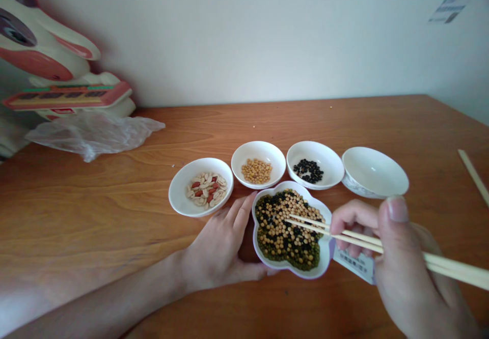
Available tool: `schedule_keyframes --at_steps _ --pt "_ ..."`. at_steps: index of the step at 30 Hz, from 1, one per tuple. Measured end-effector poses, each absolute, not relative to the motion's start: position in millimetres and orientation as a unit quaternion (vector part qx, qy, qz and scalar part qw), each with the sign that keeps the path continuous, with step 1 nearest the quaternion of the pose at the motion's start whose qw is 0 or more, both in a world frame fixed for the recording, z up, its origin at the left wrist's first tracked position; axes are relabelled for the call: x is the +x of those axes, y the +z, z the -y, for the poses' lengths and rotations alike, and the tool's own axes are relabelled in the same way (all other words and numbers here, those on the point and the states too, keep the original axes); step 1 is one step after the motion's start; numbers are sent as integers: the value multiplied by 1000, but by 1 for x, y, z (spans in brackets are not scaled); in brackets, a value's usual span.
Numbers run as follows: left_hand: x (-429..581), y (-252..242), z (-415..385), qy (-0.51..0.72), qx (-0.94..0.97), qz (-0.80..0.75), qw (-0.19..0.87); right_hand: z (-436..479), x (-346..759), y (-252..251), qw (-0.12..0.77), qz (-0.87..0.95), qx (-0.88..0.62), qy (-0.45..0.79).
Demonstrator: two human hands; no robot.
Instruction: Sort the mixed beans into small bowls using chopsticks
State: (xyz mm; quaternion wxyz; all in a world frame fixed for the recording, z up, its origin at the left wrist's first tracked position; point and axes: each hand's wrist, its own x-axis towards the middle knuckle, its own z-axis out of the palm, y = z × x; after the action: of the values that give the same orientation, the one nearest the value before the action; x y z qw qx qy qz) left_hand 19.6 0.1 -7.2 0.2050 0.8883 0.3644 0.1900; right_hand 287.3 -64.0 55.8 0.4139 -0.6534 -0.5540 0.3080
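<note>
A white, flower-shaped dish with a lilac rim holds a mix of yellow soybeans, black beans and small green beans. My left hand grips its left side, fingers behind the rim and thumb at the front. In my right hand is a pair of light wooden chopsticks. Their tips are close together over the beans in the dish; I cannot tell whether a bean is between them. A label card lies partly hidden under my right hand, beside the dish.
Behind the dish stand white bowls: one with peanuts, one with soybeans, one with black beans and an empty bowl. A plastic bag and toy keyboard sit back left. A wooden stick lies right.
</note>
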Motion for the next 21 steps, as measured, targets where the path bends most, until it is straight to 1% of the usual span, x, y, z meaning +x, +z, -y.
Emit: schedule_keyframes --at_steps 4,13,19,21 --pt "20 -6 0 189 891 -362 201 63 291 52 399 542 -659 336" --pt "19 -5 1 184 888 -365 209 57 291 52 432 568 -632 301" --pt "19 -4 1 179 887 -367 215 58 295 50 440 570 -623 306" --pt "18 -3 0 180 886 -369 216 58 295 49 457 552 -622 316"
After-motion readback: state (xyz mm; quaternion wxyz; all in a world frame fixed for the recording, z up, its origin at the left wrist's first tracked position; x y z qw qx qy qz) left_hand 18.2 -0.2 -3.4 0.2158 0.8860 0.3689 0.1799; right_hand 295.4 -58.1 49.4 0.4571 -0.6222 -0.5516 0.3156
